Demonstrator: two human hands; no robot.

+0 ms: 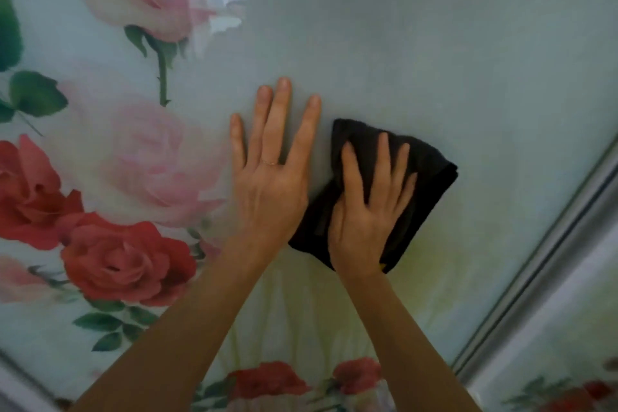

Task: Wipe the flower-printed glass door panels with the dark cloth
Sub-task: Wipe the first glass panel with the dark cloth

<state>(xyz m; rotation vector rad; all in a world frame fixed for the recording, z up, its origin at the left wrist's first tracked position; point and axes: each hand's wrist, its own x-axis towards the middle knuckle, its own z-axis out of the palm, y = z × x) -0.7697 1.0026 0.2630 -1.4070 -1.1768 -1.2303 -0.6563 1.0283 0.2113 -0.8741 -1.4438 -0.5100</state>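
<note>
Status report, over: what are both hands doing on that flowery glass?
Left hand flat on glass panel, fingers spread. Right hand pressing dark cloth against panel. Metal frame off to the right, apart from cloth.

Carrier: glass door panel [434, 43], rose print left and bottom, plain pale area right. The dark cloth [431, 177] lies flat against it under the right grip [364, 221]. The left grip [271, 191] is flat on the glass just beside. A metal frame [548, 251] runs along the right edge.

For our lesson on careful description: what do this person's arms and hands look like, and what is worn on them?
Both forearms are bare, with no sleeves in view. The left hand wears a thin ring on one finger; the right hand shows no jewellery.
</note>
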